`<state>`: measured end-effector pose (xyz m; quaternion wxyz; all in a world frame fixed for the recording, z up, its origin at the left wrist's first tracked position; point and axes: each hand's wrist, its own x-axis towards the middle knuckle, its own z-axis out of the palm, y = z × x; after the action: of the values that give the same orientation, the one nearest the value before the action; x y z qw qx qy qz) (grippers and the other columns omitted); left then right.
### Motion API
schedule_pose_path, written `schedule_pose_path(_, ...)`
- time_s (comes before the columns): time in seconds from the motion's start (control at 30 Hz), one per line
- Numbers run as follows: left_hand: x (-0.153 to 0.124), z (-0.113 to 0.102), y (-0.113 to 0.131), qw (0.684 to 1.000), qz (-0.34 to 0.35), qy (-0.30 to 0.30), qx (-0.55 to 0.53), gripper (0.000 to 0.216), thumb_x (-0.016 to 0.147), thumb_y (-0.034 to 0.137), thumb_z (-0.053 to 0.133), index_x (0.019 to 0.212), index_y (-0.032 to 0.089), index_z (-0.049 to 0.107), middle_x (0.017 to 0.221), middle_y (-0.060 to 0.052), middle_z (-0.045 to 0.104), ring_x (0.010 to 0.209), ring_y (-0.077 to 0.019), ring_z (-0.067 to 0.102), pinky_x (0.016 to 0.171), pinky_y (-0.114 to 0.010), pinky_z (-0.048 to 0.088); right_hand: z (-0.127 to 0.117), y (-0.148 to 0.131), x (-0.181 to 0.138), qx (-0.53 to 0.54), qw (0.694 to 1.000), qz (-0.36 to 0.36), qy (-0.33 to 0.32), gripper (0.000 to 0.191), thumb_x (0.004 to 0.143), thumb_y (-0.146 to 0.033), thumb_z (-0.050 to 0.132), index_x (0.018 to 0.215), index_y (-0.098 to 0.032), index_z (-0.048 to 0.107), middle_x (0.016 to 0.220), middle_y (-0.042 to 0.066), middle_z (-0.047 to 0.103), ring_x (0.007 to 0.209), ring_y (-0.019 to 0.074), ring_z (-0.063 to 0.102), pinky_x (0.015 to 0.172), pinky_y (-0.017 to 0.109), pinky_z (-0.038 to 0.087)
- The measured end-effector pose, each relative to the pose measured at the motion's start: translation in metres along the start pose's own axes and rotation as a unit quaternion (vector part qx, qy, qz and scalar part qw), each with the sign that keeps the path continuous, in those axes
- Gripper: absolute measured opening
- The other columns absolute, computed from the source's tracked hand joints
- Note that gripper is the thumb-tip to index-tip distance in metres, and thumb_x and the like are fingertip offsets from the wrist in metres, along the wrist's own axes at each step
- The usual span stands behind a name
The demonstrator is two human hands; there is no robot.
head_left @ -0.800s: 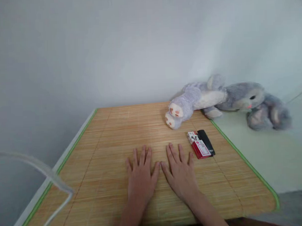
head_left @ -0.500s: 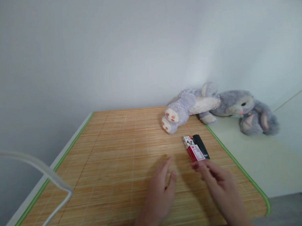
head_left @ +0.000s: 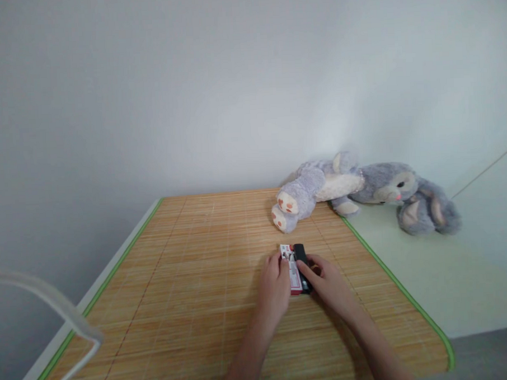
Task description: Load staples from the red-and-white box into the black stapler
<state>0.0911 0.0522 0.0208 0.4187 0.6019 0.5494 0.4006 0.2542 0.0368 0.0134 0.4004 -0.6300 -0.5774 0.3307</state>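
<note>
A small red and white box and a slim black case lie side by side, touching, on the bamboo mat. My left hand grips the box from its left side, thumb on the top face. On the other side my right hand is closed on the black case, its thumb lying across the top. The fingertips under and behind both things are hidden.
A grey plush rabbit lies on its side along the wall, its feet on the mat. The bamboo mat has a green border. A white cable arches at the lower left.
Both hands have come together on the box and the black case. The two things have shifted left and turned straighter, side by side.
</note>
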Motion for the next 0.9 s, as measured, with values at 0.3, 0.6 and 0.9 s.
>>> schedule_pose_path(0.3,-0.053,-0.062,-0.026,0.992,-0.042,0.079,0.088,0.064,0.091,0.038,0.062,0.149,0.015,0.049,0.147,-0.017,0.060,0.139,-0.0310,0.054,0.122,-0.049,0.036,0.059,-0.022,-0.032,0.020,0.999,-0.021,0.033,0.044,0.093,-0.048,0.064,0.123,-0.016,0.073,0.085,0.005,0.073,0.071,0.0208,0.063,0.067,0.032,0.049)
schedule_pose_path(0.6,-0.060,-0.069,-0.035,0.987,-0.068,0.120,0.085,0.072,0.093,0.028,0.059,0.161,0.023,0.033,0.164,-0.012,0.046,0.150,-0.0288,0.046,0.126,-0.051,0.036,0.051,-0.006,-0.031,0.017,0.998,-0.007,0.063,0.050,0.093,-0.054,0.064,0.125,-0.016,0.070,0.081,0.002,0.068,0.071,0.0207,0.061,0.067,0.033,0.048)
schedule_pose_path(0.9,-0.024,-0.151,-0.062,0.975,0.089,0.069,0.190,0.052,0.097,0.020,0.049,0.149,0.024,0.049,0.163,-0.009,0.044,0.154,-0.0254,0.038,0.131,-0.055,0.026,0.050,-0.008,-0.032,0.035,0.998,-0.005,0.055,0.049,0.093,-0.054,0.064,0.123,-0.016,0.071,0.078,0.002,0.065,0.071,0.0206,0.059,0.066,0.033,0.046)
